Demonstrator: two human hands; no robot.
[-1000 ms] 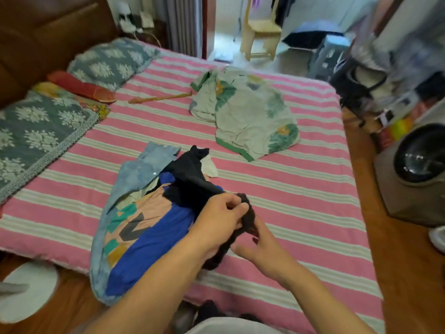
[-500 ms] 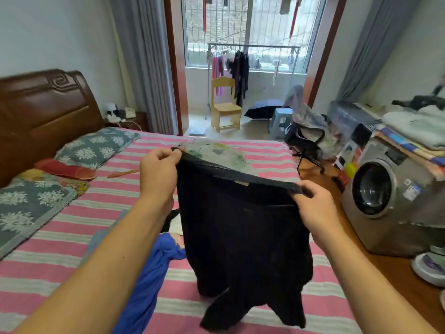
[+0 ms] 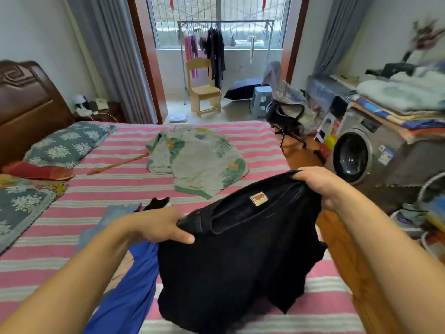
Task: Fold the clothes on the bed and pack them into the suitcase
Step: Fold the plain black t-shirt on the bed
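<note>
Left hand (image 3: pixel 160 226): fingers pinched the black T-shirt's (image 3: pixel 231 263) shoulder, spreading it flat.
Right hand (image 3: pixel 320 186): gripped the opposite shoulder, near the bed's (image 3: pixel 101 186) front edge.

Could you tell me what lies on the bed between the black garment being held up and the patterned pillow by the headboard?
In the head view, a thin orange stick on the striped sheet, between black garment and pillow.

The black shirt (image 3: pixel 231 261) bears a neck label (image 3: pixel 258 198) with unreadable red lettering.
</note>
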